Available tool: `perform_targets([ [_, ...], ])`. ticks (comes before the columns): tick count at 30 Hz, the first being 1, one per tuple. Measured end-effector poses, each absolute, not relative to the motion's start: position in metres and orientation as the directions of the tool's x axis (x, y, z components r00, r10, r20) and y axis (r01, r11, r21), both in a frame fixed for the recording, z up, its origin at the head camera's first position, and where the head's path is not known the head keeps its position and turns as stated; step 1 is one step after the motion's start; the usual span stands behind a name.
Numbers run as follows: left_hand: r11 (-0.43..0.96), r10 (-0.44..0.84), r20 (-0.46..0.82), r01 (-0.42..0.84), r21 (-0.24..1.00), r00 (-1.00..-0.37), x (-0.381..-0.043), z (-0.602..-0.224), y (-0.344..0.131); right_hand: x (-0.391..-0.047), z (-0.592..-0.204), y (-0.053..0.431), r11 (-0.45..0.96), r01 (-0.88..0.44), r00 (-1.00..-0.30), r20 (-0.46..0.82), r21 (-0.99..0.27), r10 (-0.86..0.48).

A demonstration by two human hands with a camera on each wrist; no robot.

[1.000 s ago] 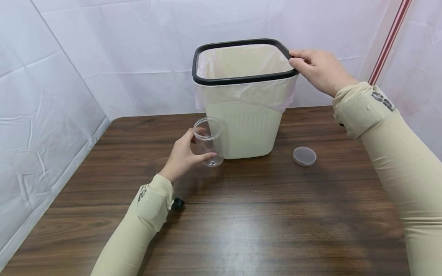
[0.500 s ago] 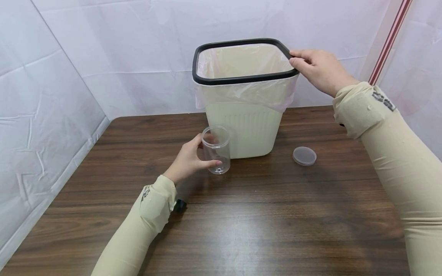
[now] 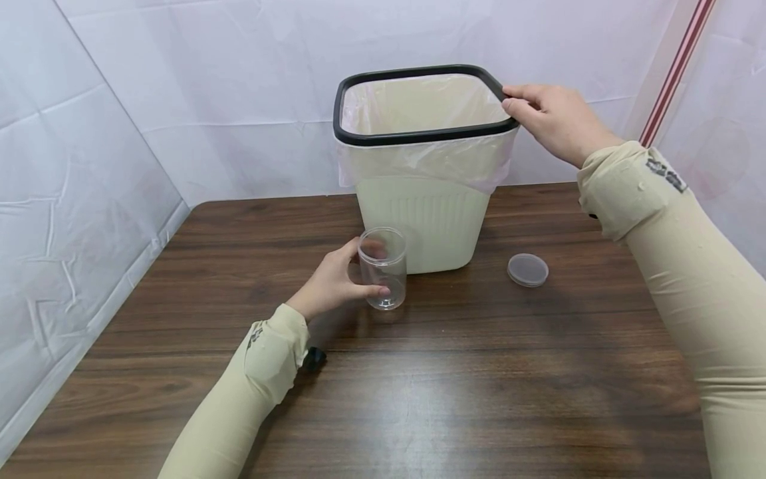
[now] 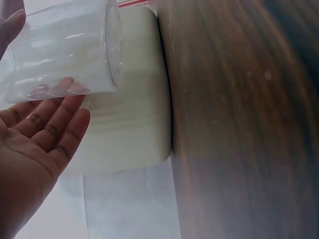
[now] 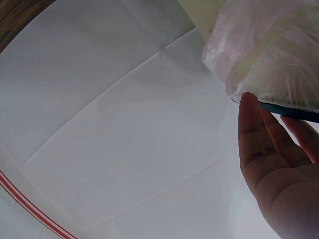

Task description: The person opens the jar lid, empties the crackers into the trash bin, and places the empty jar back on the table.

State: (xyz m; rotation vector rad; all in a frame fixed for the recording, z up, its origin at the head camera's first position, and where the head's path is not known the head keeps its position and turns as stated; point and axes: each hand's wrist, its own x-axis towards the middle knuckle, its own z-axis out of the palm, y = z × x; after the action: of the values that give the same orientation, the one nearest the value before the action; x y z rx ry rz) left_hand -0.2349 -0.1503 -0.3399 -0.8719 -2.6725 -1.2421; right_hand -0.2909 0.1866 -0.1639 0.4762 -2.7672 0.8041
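Observation:
My left hand [image 3: 338, 281] grips a clear plastic jar [image 3: 391, 273] by its side, thumb nearer me and fingers round the far side. The jar stands upright with its mouth uncovered, just in front of a cream trash can [image 3: 437, 219]. In the left wrist view, the jar [image 4: 75, 50] hangs a little above the table. A black rim [image 3: 419, 138] and a pale pink bag line the top of the can. My right hand [image 3: 556, 123] touches the right side of this rim with its fingertips; in the right wrist view the fingers [image 5: 249, 124] look fairly straight.
A round clear lid [image 3: 528, 270] lies flat on the brown wooden table [image 3: 479, 386], right of the can. White sheeting [image 3: 251, 100] closes off the back and left. A small black object [image 3: 314, 359] shows beside my left cuff.
My left hand has moved the jar right and toward me, lower in the head view. The right hand has stayed at the rim.

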Motion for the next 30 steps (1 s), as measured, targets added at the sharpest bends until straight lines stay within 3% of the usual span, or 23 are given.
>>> perform_targets([
  [30, 0.46, 0.625, 0.184, 0.549, 0.697, -0.758, -0.2325, -0.3444, -0.1435, -0.2887, -0.1623, 0.1899, 0.793, -0.365, -0.924, 0.291, -0.488, -0.247],
])
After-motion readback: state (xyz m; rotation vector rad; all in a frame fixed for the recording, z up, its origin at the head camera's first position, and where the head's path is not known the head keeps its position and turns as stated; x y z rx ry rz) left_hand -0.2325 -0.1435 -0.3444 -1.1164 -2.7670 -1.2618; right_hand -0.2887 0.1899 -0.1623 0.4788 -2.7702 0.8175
